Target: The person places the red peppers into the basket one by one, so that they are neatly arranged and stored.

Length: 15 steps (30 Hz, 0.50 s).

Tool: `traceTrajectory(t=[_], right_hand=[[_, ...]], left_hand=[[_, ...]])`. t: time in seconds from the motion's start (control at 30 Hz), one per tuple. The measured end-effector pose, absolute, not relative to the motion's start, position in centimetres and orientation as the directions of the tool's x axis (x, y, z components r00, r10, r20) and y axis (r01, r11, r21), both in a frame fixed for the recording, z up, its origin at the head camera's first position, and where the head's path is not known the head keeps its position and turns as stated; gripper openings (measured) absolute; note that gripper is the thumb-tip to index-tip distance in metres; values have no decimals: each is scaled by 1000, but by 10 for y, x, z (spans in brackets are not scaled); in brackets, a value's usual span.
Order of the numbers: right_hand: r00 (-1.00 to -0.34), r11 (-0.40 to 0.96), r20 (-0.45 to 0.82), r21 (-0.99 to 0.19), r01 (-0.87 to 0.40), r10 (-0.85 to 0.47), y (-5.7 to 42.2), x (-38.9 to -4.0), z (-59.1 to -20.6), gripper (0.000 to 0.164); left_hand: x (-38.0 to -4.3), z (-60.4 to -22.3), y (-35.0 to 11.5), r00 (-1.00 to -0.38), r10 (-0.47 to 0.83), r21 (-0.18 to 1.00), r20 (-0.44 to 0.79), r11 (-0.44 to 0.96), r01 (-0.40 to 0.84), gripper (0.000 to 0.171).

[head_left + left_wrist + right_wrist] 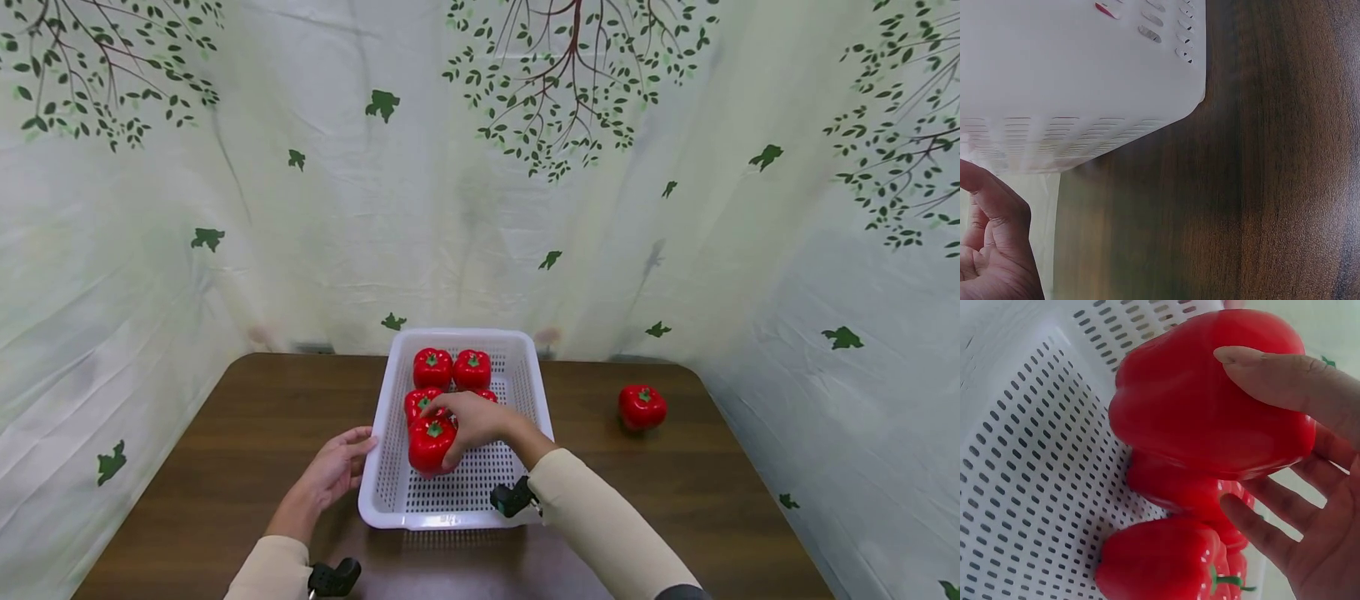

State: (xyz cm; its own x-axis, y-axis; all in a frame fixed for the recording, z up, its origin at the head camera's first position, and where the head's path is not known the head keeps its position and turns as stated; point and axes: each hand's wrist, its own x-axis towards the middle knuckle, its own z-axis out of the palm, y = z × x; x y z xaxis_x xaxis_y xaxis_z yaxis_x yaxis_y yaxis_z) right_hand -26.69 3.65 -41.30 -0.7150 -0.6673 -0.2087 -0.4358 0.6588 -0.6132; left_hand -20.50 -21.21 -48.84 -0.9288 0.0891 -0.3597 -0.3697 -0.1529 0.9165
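A white perforated plastic basket stands on the brown table. Inside its near-left part, my right hand holds a red bell pepper, also large in the right wrist view; the thumb lies along one side and the fingers reach round the other. Just behind it in the basket sit several more red bell peppers, partly covered by the hand. At the basket's left rim, my left hand grips the edge with thumb and fingertips. In the left wrist view that hand appears beside the basket wall, its fingertips cut off.
One more red bell pepper rests on the table to the right of the basket. Behind the table's far edge hangs a pale curtain printed with leaves and branches. Dark cameras are strapped to both wrists.
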Motion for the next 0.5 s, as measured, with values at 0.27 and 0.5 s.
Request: traceTrajectory(t=[0.27, 0.5], right_hand=[[-649, 646, -292, -645, -409, -702, 24, -267, -418, 73], [-656, 659, -294, -626, -417, -695, 15, -265, -425, 73]], left_hand=[[-205, -491, -212, -929, 64, 921, -364, -125, -370, 42], [-205, -491, -213, -932, 80, 925, -353, -123, -361, 43]])
